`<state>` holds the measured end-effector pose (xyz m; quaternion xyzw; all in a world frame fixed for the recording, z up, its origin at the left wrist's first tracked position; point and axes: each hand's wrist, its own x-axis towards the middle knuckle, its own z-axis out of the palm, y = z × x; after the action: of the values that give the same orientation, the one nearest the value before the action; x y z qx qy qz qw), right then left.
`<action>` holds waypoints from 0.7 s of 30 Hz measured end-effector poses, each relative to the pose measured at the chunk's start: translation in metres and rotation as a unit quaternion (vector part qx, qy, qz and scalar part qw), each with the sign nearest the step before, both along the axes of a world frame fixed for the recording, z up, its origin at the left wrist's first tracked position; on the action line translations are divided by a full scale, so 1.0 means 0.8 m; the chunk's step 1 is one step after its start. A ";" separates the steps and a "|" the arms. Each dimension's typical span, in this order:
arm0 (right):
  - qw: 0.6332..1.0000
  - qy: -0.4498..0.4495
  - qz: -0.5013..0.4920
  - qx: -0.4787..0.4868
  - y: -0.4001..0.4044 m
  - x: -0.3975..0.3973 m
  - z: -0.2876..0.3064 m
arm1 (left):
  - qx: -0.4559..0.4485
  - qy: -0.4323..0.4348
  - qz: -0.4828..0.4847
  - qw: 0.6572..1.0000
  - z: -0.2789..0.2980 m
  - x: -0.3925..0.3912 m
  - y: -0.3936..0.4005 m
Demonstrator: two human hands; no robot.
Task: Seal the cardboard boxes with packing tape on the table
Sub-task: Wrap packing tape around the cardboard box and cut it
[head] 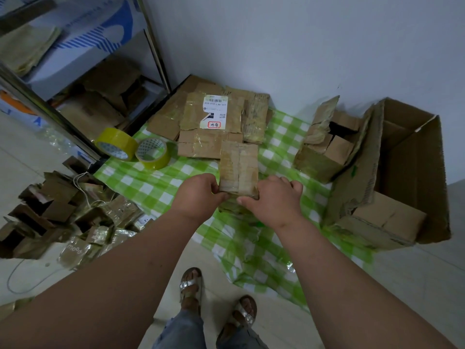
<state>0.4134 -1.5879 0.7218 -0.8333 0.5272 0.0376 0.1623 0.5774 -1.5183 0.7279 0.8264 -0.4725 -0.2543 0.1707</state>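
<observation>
I see my left hand (201, 195) and right hand (273, 201) gripping the near end of a small flattened cardboard box (238, 170) over the green checked surface (151, 182). Two yellow tape rolls (133, 148) sit far left, flattened cartons (214, 119) lie beyond, and a large open box (407, 172) stands right.

Bare green-checked tablecloth (151, 182) is being left open left of the two hands, between them and two tape rolls (133, 149). The far side is being blocked by flattened cardboard (201, 127), while passage rightward is being narrowed by a torn small box (324, 147) and a large open carton (402, 177).
</observation>
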 end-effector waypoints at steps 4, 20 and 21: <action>0.997 -0.023 0.032 0.071 -0.005 -0.012 0.005 | 0.004 0.009 -0.028 1.000 0.003 0.010 0.003; 0.996 -0.058 0.053 -0.036 0.019 -0.009 -0.003 | -0.022 -0.102 -0.183 0.977 -0.018 0.007 0.008; 0.996 -0.059 0.056 -0.046 0.020 -0.009 -0.005 | -0.024 -0.103 -0.183 0.978 -0.019 0.006 0.009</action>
<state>0.4061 -1.5716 0.7176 -0.8689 0.4701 -0.0270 0.1526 0.5824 -1.5112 0.7123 0.7437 -0.6363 -0.1836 0.0914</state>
